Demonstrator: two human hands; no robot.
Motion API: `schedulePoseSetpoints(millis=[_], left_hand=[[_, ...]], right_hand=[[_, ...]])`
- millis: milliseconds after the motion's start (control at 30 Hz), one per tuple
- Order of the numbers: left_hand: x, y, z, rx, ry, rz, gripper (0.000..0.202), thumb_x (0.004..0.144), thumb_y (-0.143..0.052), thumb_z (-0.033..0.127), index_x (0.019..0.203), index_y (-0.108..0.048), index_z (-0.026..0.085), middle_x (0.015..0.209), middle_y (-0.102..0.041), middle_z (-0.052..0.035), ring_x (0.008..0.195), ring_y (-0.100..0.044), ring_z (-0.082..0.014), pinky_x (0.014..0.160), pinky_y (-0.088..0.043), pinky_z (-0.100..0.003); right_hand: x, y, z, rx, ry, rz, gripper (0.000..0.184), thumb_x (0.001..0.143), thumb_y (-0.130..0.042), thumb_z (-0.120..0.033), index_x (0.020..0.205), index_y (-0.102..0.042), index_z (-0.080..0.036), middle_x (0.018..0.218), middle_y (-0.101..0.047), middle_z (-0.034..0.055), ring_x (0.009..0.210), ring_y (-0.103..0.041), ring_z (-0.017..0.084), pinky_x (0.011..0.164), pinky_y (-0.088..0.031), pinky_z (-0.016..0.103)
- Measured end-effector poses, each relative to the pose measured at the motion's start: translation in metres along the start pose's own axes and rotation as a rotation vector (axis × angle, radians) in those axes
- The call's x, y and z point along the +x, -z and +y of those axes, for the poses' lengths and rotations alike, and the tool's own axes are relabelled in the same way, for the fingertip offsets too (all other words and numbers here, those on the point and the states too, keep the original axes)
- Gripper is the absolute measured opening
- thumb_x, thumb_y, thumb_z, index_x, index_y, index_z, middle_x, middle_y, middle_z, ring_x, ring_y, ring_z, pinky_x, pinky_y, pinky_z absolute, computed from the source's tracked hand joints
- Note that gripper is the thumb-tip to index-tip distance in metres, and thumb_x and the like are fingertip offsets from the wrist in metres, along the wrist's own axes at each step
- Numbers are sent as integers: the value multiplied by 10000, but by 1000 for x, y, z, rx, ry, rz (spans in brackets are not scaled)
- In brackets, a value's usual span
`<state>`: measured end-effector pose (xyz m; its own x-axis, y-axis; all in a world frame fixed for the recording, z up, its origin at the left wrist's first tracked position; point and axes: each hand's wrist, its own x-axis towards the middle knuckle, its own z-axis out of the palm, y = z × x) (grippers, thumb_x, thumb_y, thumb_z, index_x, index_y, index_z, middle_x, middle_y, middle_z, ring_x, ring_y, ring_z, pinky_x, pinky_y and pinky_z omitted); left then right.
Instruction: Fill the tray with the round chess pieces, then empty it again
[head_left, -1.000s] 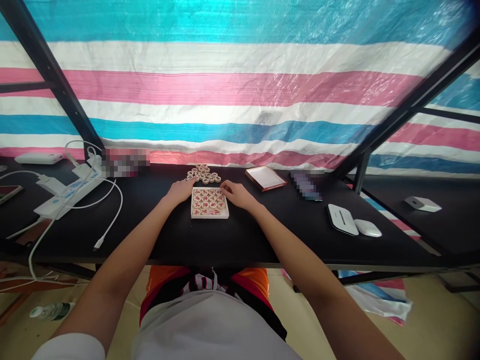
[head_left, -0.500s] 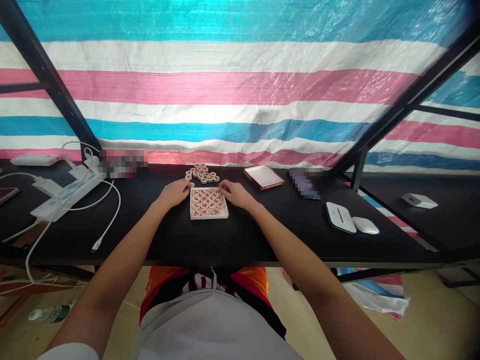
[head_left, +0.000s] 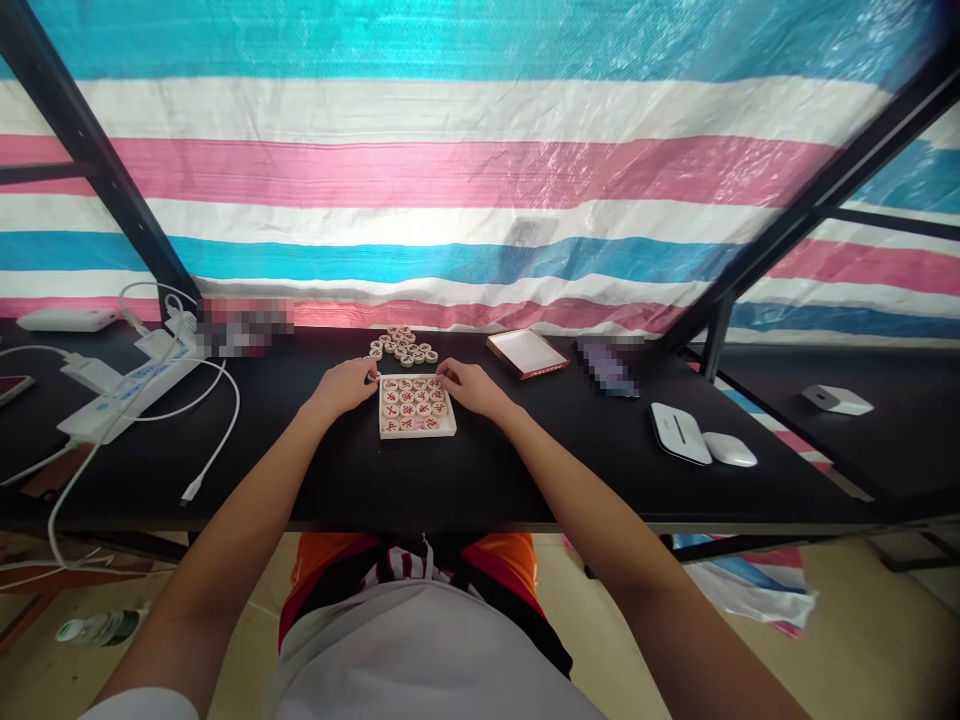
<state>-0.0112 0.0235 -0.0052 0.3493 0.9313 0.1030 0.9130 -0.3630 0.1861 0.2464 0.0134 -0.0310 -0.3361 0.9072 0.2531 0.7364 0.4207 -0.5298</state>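
Observation:
A small pale wooden box [head_left: 417, 432] lies on the black table [head_left: 465, 480], with several round chess pieces marked in red set in rows inside it. A loose heap of the same chess pieces [head_left: 403, 347] lies just behind the box. My left hand [head_left: 346, 386] rests at the box's far left corner, its fingers curled in a pinch on a chess piece. My right hand [head_left: 469, 388] rests at the far right corner, fingertips bent together against the box's edge. Whatever those fingers hold is hidden.
A red-rimmed lid [head_left: 529, 353] lies to the right of the heap. Further right are a white flat device [head_left: 679, 433] and a white mouse [head_left: 731, 450]. A power strip [head_left: 127, 390] with white cables sits at the left. A striped tarp [head_left: 480, 170] hangs behind.
My left hand has drawn back a little from the loose heap to the box's far left corner. My right hand has barely moved.

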Motion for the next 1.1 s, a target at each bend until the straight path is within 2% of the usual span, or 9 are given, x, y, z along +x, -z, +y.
schedulePoseSetpoints(millis=[100,200,300,367,467,600,767,900,1100], left_hand=[[-3,3,1,32,20,17,162,813,-501,329,919,-595,250,1041,-670,-31,901,-631,-250,709,-468,-315],[-7,8,4,32,-3,99,186,831,-485,337,946,-600,248,1012,-665,-35,862,-634,-242,680,-464,-308],[-13,12,13,-40,-106,209,219,858,-472,333,999,-610,238,1037,-657,-37,869,-633,-214,699,-466,-285],[-16,13,23,-122,-228,234,230,865,-481,328,1016,-623,229,1065,-654,-36,918,-626,-201,759,-471,-277],[-21,6,43,-266,-441,182,226,873,-503,335,996,-652,215,1082,-661,-40,997,-608,-193,881,-459,-289],[-20,-12,62,-363,-607,29,194,873,-564,328,972,-687,216,1046,-690,-31,1013,-608,-192,929,-438,-297],[-14,-25,63,-404,-672,-63,164,874,-591,249,969,-722,221,1025,-719,-10,1027,-601,-180,980,-398,-289],[-13,-22,61,-353,-692,-64,188,886,-582,249,988,-739,235,1037,-711,-17,1012,-591,-181,986,-386,-296],[-16,-16,60,-265,-676,-82,210,898,-564,274,1000,-745,248,953,-705,-28,952,-586,-194,904,-430,-295]], right_hand=[[0,-1,1,-8,4,1,153,879,-485,-268,945,-607,-203,678,-591,-16,622,-512,126,603,-345,228],[0,0,0,-2,7,4,152,879,-488,-264,946,-608,-199,677,-588,-16,625,-513,126,605,-346,225],[0,1,-2,3,7,6,150,878,-490,-263,941,-610,-198,688,-597,-12,623,-514,127,608,-349,226],[0,1,-2,0,7,10,151,879,-491,-266,941,-610,-198,695,-602,-9,620,-515,127,610,-351,227],[0,0,0,-2,11,20,151,882,-492,-271,942,-608,-198,691,-602,-11,615,-515,126,615,-351,229],[0,0,0,1,15,24,156,887,-486,-279,939,-609,-197,662,-590,-16,599,-505,124,607,-346,228],[-1,0,-1,-5,6,14,160,888,-487,-281,945,-610,-195,647,-583,-16,592,-502,128,596,-343,229],[0,0,0,-4,11,18,150,888,-490,-270,943,-609,-197,669,-599,-13,605,-516,127,600,-346,228],[-1,0,0,-3,17,27,147,885,-491,-260,944,-610,-196,671,-597,-15,609,-520,124,600,-346,227]])
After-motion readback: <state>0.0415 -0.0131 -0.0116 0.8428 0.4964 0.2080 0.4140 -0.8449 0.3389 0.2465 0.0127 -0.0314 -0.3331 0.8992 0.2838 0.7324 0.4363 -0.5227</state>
